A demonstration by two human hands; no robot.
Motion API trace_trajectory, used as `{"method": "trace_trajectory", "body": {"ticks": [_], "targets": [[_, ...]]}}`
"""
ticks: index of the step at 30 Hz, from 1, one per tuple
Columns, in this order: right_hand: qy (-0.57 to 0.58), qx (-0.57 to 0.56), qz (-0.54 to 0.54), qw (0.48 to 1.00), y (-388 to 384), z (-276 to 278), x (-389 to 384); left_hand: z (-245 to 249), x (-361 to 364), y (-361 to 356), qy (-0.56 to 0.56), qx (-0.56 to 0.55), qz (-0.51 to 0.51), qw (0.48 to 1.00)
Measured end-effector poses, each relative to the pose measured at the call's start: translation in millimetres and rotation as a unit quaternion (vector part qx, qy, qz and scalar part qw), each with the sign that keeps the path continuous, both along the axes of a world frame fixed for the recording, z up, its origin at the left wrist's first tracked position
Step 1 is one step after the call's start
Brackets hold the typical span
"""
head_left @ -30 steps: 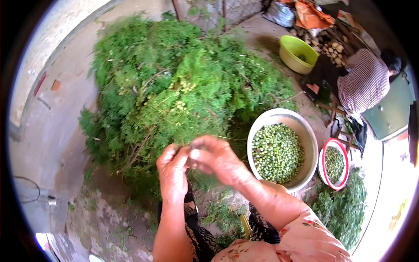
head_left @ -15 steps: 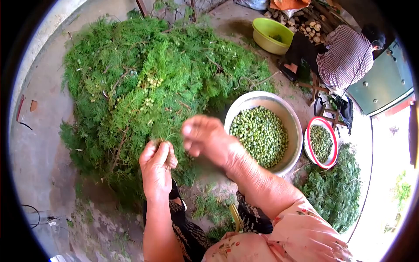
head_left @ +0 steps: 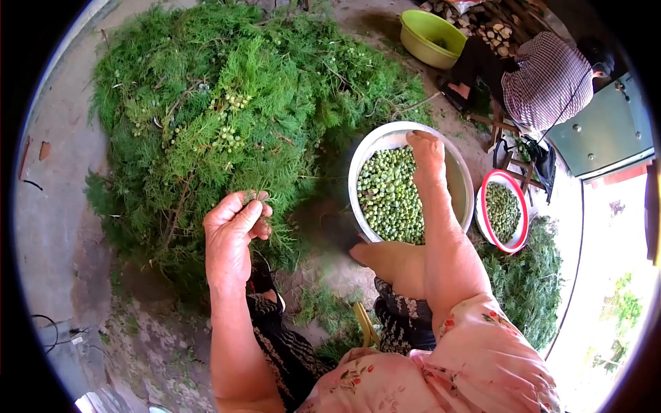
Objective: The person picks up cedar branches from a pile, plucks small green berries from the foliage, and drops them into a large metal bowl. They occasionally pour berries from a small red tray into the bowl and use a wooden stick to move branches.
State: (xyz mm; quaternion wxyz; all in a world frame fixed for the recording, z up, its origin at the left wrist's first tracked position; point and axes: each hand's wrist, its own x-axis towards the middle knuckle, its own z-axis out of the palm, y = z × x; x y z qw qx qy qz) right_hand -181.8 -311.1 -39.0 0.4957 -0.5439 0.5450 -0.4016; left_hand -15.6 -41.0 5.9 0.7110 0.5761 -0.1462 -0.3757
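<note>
Floor (head_left: 65, 234) part-hidden under branches (head_left: 268, 124); right hand (head_left: 428, 157) over basin (head_left: 457, 189), hold unclear.

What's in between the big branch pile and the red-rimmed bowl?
The wide basin of green berry-like cones sits between the branch pile and the red-rimmed bowl, with the right hand above it, in the head view.

Grey floor (head_left: 58, 241), worn and stained in patches; I note a dark cable (head_left: 55, 332) loose at far left. A wooden stool (head_left: 496, 124) stands near a green panel (head_left: 606, 127). Strong daylight at right.
</note>
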Motion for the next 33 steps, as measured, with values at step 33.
{"method": "trace_trajectory", "body": {"ticks": [33], "targets": [[0.14,-0.21,0.709,0.659,192.4,-87.4,54.5,-5.5,22.0,48.4,-0.297,0.187,-0.056,0.935]]}}
